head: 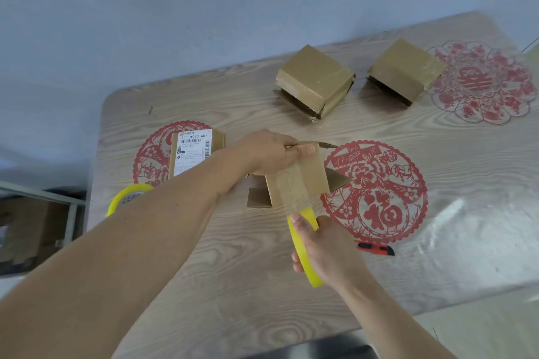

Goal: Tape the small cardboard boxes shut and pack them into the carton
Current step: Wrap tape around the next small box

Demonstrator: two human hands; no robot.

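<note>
Under left hand (269,151): small box (297,178).

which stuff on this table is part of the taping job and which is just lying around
In use:
- small box held by the left hand
- yellow tape roll in the right hand
- two boxes at the back
- labelled box

Lying about:
- second tape roll
- red cutter
- red paper cutouts
</note>
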